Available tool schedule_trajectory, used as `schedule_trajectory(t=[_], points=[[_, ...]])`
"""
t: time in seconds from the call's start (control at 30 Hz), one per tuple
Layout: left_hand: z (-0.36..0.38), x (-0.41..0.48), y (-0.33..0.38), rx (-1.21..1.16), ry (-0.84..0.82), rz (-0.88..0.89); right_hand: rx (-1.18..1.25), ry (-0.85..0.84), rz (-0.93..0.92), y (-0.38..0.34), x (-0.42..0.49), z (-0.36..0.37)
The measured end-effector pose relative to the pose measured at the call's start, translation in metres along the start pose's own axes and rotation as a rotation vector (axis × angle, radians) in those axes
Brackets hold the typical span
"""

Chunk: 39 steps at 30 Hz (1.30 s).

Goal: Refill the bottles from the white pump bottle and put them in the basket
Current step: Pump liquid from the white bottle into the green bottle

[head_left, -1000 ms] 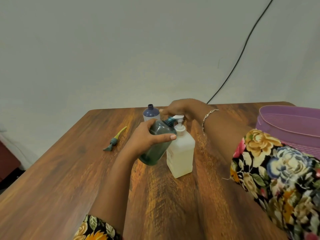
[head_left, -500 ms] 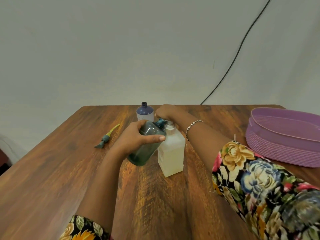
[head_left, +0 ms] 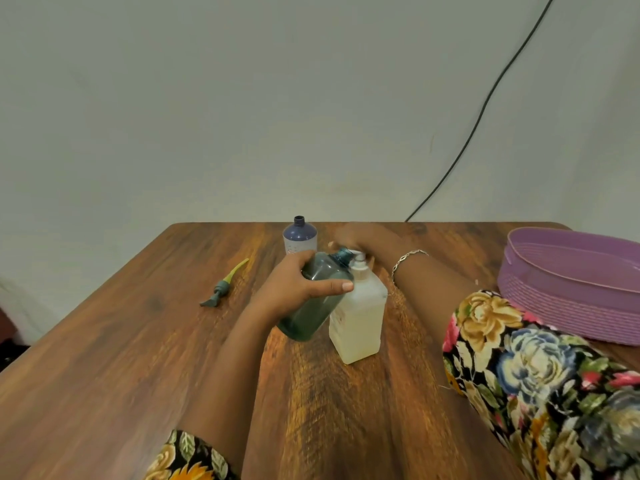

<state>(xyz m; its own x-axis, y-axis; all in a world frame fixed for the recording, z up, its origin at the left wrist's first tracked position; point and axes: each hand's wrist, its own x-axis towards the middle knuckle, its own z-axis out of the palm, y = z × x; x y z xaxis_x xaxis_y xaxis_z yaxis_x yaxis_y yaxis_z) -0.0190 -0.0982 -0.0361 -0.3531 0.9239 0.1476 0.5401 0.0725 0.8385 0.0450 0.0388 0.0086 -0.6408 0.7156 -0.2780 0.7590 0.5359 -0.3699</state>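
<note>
My left hand (head_left: 298, 289) grips a translucent teal bottle (head_left: 311, 313), tilted so its open neck leans against the pump spout of the white pump bottle (head_left: 360, 317). The pump bottle stands upright at the table's centre. My right hand (head_left: 356, 239) rests on top of its pump head, blurred; its fingers are hard to make out. A dark blue capless bottle (head_left: 299, 235) stands behind both. The purple basket (head_left: 568, 299) sits at the right edge with nothing visible inside.
A detached teal pump top with a yellow-green tube (head_left: 225, 285) lies on the wooden table (head_left: 104, 358) to the left. A black cable (head_left: 485, 105) runs down the wall behind the table.
The pump head has gone down under my right hand compared with a second ago. The camera has tipped up and shifted, so the basket shows more fully. The teal bottle stays tilted at the spout.
</note>
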Motion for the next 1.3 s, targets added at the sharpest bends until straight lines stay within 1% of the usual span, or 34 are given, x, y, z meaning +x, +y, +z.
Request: schedule_trajectory(t=[0.07, 0.13, 0.23, 0.3, 0.47, 0.57, 0.67, 0.73, 0.83, 0.9, 0.97, 1.03, 1.13, 1.2, 1.27, 1.3], points=[[-0.001, 0.000, -0.001, 0.004, 0.003, -0.001, -0.047, 0.015, 0.013, -0.002, 0.002, 0.002], [-0.003, 0.001, -0.001, 0.001, -0.009, 0.002, -0.023, 0.003, -0.005, -0.003, 0.004, -0.002], [-0.006, 0.002, 0.002, -0.053, -0.012, 0.021, 0.224, -0.064, -0.024, -0.002, -0.003, -0.013], [-0.008, 0.003, 0.005, -0.047, 0.006, 0.030, 0.305, -0.121, -0.015, -0.002, -0.008, -0.020], [-0.009, 0.005, 0.002, -0.026, -0.010, 0.010, 0.190, -0.052, -0.037, -0.005, -0.006, -0.010], [-0.007, 0.005, -0.002, -0.033, -0.021, 0.003, -0.031, -0.040, -0.076, -0.005, -0.001, -0.004], [-0.005, 0.002, -0.006, -0.035, -0.014, -0.013, -0.150, -0.028, -0.047, -0.005, 0.006, 0.002], [-0.004, 0.000, -0.005, -0.051, -0.014, -0.004, -0.139, -0.050, -0.054, -0.005, 0.007, 0.002], [-0.005, -0.001, 0.001, -0.084, -0.012, 0.023, 0.097, -0.068, -0.063, -0.006, -0.001, -0.009], [-0.009, 0.002, 0.002, -0.075, 0.004, 0.018, 0.149, -0.063, -0.076, -0.006, -0.008, -0.016], [-0.010, 0.002, 0.001, -0.064, 0.003, 0.012, 0.070, -0.055, -0.110, -0.004, -0.012, -0.016], [-0.008, 0.001, 0.000, -0.060, -0.007, 0.009, -0.040, -0.043, -0.088, -0.004, -0.016, -0.013], [-0.004, 0.000, 0.002, -0.065, -0.020, 0.009, -0.130, -0.011, -0.070, -0.003, -0.013, -0.008], [-0.003, 0.000, 0.003, -0.055, -0.019, 0.009, -0.141, 0.037, -0.037, 0.000, -0.005, -0.003], [-0.003, 0.000, 0.004, -0.046, -0.017, 0.010, -0.068, 0.102, -0.016, 0.001, 0.001, 0.000], [-0.002, 0.000, 0.004, -0.055, -0.018, 0.014, -0.053, 0.097, -0.013, 0.000, -0.001, -0.003]])
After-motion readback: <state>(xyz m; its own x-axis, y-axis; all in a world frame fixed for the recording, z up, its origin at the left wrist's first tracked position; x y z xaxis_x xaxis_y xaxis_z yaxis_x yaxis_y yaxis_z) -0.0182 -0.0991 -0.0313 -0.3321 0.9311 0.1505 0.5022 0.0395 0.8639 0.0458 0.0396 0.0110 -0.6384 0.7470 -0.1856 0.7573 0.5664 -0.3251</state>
